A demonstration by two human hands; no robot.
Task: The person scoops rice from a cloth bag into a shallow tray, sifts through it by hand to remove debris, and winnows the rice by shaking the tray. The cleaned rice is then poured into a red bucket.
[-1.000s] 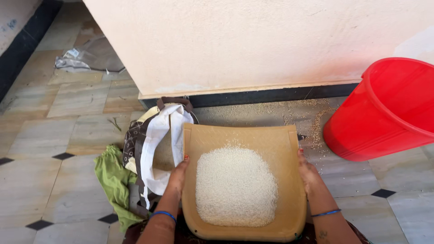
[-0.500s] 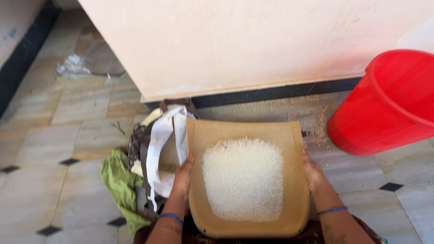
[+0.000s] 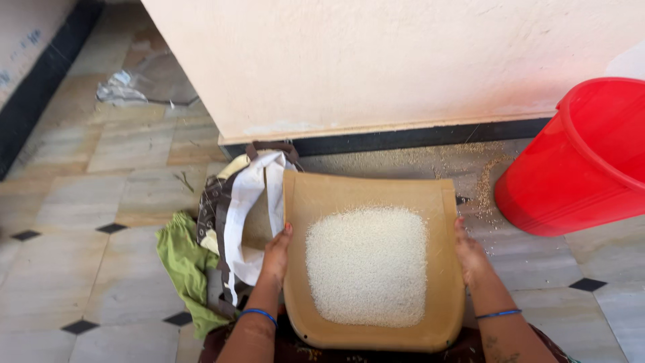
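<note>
A tan plastic winnowing tray (image 3: pixel 316 195) sits in front of me, held by both sides. My left hand (image 3: pixel 277 252) grips its left rim and my right hand (image 3: pixel 470 255) grips its right rim. A squarish heap of white rice (image 3: pixel 367 265) covers the middle of the tray. Each wrist wears a blue bangle.
An open cloth bag with white lining (image 3: pixel 245 208) stands left of the tray, on a green cloth (image 3: pixel 181 262). A red plastic bucket (image 3: pixel 578 168) stands at the right. Husk and grain lie scattered on the tiled floor (image 3: pixel 490 185) by the wall (image 3: pixel 376 60). Crumpled plastic (image 3: pixel 121 89) lies far left.
The rice heap has shifted from a rounded mound near me to a flatter, squarer patch spread further up the tray. The view has moved slightly; both hands stay on the rims.
</note>
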